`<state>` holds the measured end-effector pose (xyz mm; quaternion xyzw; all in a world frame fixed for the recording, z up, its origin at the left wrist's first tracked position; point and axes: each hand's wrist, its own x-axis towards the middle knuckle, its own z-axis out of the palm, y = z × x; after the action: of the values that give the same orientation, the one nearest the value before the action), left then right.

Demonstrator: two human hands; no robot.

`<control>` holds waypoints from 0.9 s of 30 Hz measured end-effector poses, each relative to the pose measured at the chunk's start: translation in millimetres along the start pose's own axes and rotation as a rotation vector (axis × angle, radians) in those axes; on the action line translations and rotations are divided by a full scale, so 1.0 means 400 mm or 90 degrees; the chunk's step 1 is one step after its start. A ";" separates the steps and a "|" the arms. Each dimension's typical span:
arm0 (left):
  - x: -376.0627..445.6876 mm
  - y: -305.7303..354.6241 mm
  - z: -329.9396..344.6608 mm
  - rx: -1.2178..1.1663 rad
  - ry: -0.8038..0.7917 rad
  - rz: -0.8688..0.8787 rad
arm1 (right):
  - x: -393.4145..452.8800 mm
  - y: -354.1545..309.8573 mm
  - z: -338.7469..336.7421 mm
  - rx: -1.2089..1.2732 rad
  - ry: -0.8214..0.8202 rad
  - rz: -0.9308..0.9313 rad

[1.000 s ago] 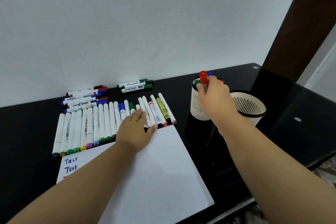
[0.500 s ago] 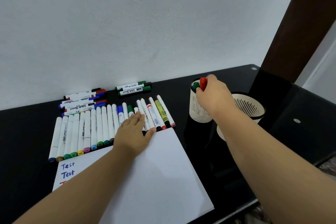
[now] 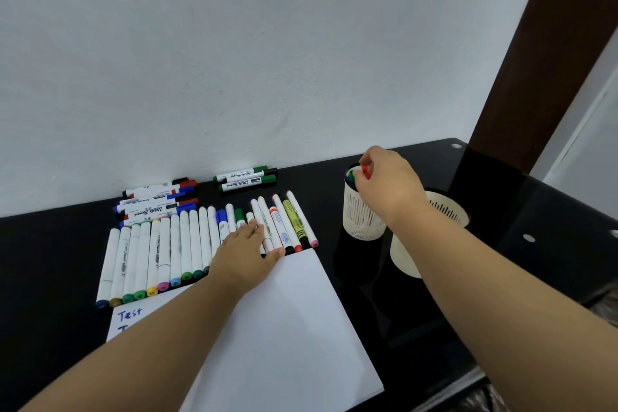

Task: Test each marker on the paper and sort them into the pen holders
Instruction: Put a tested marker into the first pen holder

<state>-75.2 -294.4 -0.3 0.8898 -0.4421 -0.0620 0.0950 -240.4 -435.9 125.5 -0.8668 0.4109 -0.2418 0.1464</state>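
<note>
My right hand (image 3: 389, 184) pinches a red-capped marker (image 3: 365, 170) that stands down inside the near-left white pen holder (image 3: 359, 221), beside blue and green caps. A second white pen holder (image 3: 444, 207) stands behind my right wrist, partly hidden. My left hand (image 3: 245, 252) lies flat with straight fingers across the top edge of the white paper (image 3: 284, 328) and the lower ends of the row of white markers (image 3: 160, 254). "Test" is written in blue at the paper's left.
More markers lie in a pile (image 3: 157, 199) by the wall and a small green-capped group (image 3: 245, 177) sits behind the row. The black table (image 3: 50, 278) ends at the right near a dark wooden post (image 3: 535, 60).
My right hand has lowered the red-capped marker from above the holder's rim down into the holder. My left hand has stayed on the paper's edge.
</note>
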 end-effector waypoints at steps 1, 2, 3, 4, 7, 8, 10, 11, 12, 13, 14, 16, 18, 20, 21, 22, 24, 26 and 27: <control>-0.001 0.000 -0.006 0.000 -0.003 -0.001 | -0.002 -0.007 0.000 -0.016 -0.002 -0.021; -0.003 0.001 -0.010 0.000 -0.003 -0.002 | -0.003 -0.014 0.001 -0.032 -0.006 -0.043; -0.004 0.000 -0.014 0.001 -0.003 -0.002 | -0.004 -0.023 0.003 -0.048 -0.009 -0.067; -0.006 -0.001 -0.019 0.002 -0.002 -0.002 | -0.005 -0.033 0.007 -0.061 -0.012 -0.091; -0.006 -0.015 -0.030 0.006 -0.003 -0.001 | -0.002 -0.067 0.028 -0.094 -0.045 -0.148; -0.004 -0.023 -0.034 0.005 -0.003 -0.001 | 0.002 -0.079 0.041 -0.105 -0.059 -0.164; 0.000 -0.038 -0.043 0.007 -0.008 0.002 | 0.012 -0.099 0.070 -0.116 -0.083 -0.193; 0.004 -0.048 -0.047 0.009 -0.013 0.003 | 0.019 -0.109 0.089 -0.118 -0.094 -0.207; 0.009 -0.056 -0.052 0.011 -0.017 0.004 | 0.027 -0.117 0.108 -0.122 -0.104 -0.222; 0.014 -0.067 -0.056 0.011 -0.021 0.006 | 0.035 -0.125 0.130 -0.127 -0.115 -0.237; 0.020 -0.079 -0.059 0.011 -0.025 0.009 | 0.045 -0.132 0.154 -0.130 -0.125 -0.251; 0.030 -0.103 -0.058 0.007 -0.025 0.020 | 0.065 -0.144 0.199 -0.135 -0.141 -0.273; 0.040 -0.127 -0.053 0.002 -0.020 0.029 | 0.092 -0.153 0.248 -0.135 -0.156 -0.284; 0.047 -0.141 -0.048 -0.001 -0.022 0.036 | 0.122 -0.157 0.295 -0.136 -0.175 -0.284; 0.051 -0.148 -0.043 -0.004 -0.024 0.039 | 0.140 -0.161 0.321 -0.137 -0.185 -0.283; 0.054 -0.150 -0.041 -0.008 -0.025 0.045 | 0.159 -0.163 0.345 -0.139 -0.192 -0.280; 0.058 -0.154 -0.038 -0.011 -0.025 0.060 | 0.200 -0.167 0.394 -0.141 -0.208 -0.271; 0.058 -0.157 -0.034 -0.007 -0.019 0.070 | 0.240 -0.167 0.437 -0.143 -0.226 -0.267; 0.058 -0.159 -0.032 -0.003 -0.015 0.073 | 0.259 -0.166 0.456 -0.147 -0.236 -0.270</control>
<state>-9.4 -274.0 -2.8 0.8618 -0.4935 -0.0676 0.0955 -42.8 -465.8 33.2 -0.9735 0.2118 -0.0561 0.0658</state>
